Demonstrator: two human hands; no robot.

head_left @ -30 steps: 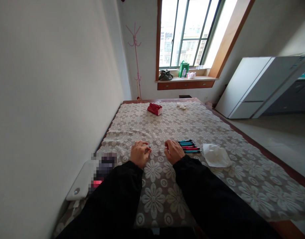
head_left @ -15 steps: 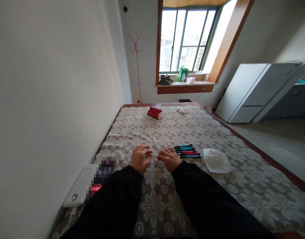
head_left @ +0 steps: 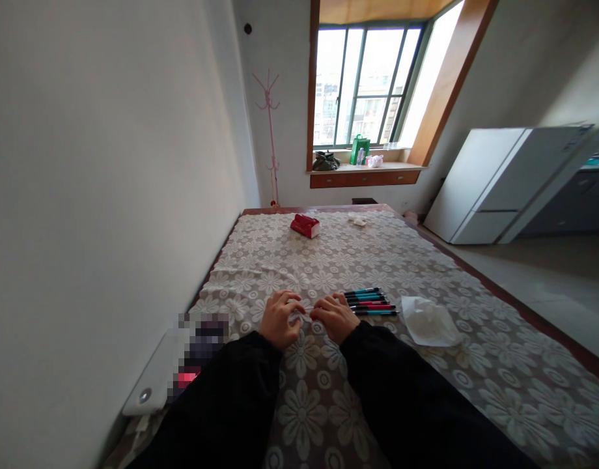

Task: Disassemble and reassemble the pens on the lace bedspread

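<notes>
My left hand (head_left: 281,318) is curled low over the floral tablecloth (head_left: 301,417), thumb and fingers bent toward each other. Close to its right, my right hand (head_left: 334,316) has its fingers bent and drawn together, tips pointing at the left hand. A pale, crumpled bit (head_left: 304,316) shows between the two hands. Whether it is a pinched fold of the cloth or a loose piece, I cannot tell. Just beyond the right hand, several pens (head_left: 370,301) with black, teal and red barrels lie side by side. Farther right is a crumpled white plastic bag or tissue (head_left: 429,321).
A red tissue pack (head_left: 305,226) and a small white scrap (head_left: 357,221) lie toward the far end. At left, beside the wall, are a white device (head_left: 150,378) and a pixelated item (head_left: 204,345). The table's dark red edge (head_left: 538,329) runs along the right.
My left fingers have drawn in closer to my right hand, and the pale crumpled bit between the hands shows more. The pens and the white piece have kept their places.
</notes>
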